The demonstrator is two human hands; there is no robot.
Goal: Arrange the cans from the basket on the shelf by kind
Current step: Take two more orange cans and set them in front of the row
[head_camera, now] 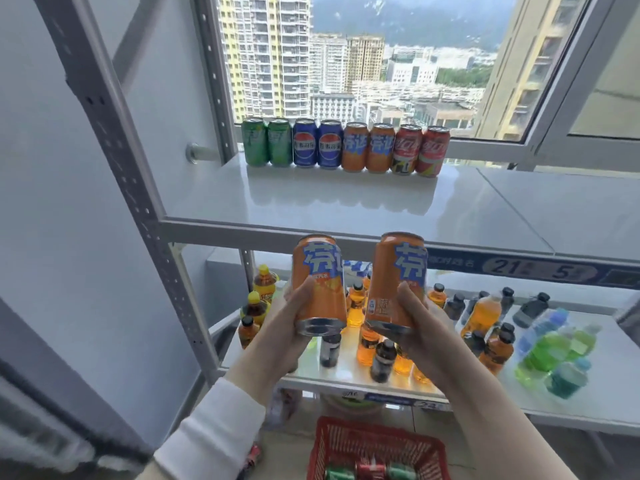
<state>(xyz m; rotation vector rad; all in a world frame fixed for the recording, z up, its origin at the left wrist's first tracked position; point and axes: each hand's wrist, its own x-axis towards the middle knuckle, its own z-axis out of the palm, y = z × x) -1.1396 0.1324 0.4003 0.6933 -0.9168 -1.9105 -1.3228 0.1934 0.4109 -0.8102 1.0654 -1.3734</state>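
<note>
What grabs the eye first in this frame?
The left hand and right hand each hold up an orange can mid-frame: left orange can, right orange can. Behind them, a row of eight cans lines the back of the upper shelf, paired green, blue, orange, red. Bottom centre, the red basket holds more cans.

Orange and dark drink bottles (481, 313) crowd low in the scene, with green bottles (550, 351) lying at their right. Far off, a window (485, 146) shows tower blocks (266, 53).
</note>
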